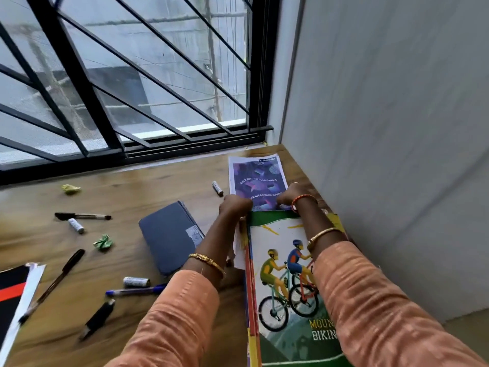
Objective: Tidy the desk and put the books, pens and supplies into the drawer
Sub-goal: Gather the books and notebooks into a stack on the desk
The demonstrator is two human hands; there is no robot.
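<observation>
A stack of books topped by a green mountain-biking book lies at the right of the wooden desk. My left hand and my right hand both grip the stack's far edge. A purple booklet lies flat just beyond the hands, partly under them. A grey notebook rests to the left of my left arm. Several pens and small white batteries are scattered over the desk.
Two crumpled paper balls lie on the left half. A black and red book juts in at the left edge. A barred window runs along the back and a grey wall closes the right side.
</observation>
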